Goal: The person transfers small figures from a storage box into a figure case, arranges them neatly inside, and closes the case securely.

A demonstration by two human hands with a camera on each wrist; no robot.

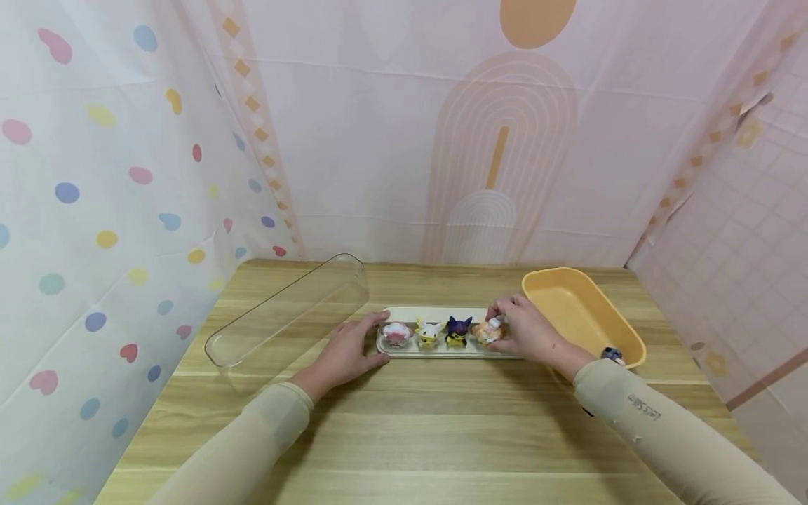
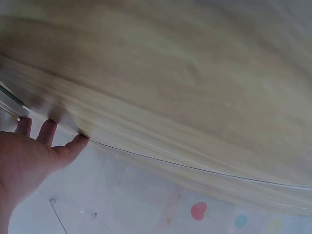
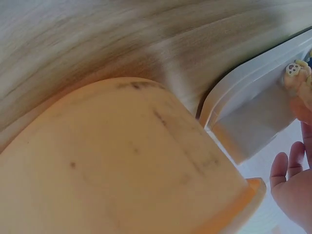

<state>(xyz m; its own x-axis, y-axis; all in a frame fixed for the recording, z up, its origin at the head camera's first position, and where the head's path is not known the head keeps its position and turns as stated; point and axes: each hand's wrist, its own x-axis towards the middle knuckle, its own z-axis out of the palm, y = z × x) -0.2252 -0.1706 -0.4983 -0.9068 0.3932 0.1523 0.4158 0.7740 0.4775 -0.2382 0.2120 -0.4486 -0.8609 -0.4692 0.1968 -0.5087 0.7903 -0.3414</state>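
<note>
A long white tray (image 1: 435, 313) lies across the middle of the table with a row of figurines in it. From the left they are a pink-and-white one (image 1: 397, 335), a white one with yellow ears (image 1: 428, 334) and a dark purple one with pointed ears (image 1: 457, 331). My left hand (image 1: 346, 349) grips the tray's left end, thumb at the front edge and fingers at the back. At the right end of the row, my right hand (image 1: 529, 328) pinches an orange-and-cream figurine (image 1: 487, 332). The right wrist view shows this figurine (image 3: 298, 87) over the tray, partly cut off.
A yellow bin (image 1: 577, 305) stands right of the tray, behind my right forearm, with a dark blue figurine (image 1: 611, 353) in its near corner. A clear, long plastic cover (image 1: 287, 315) lies on the left. Patterned cloth (image 1: 366, 140) hangs around the table's back and sides.
</note>
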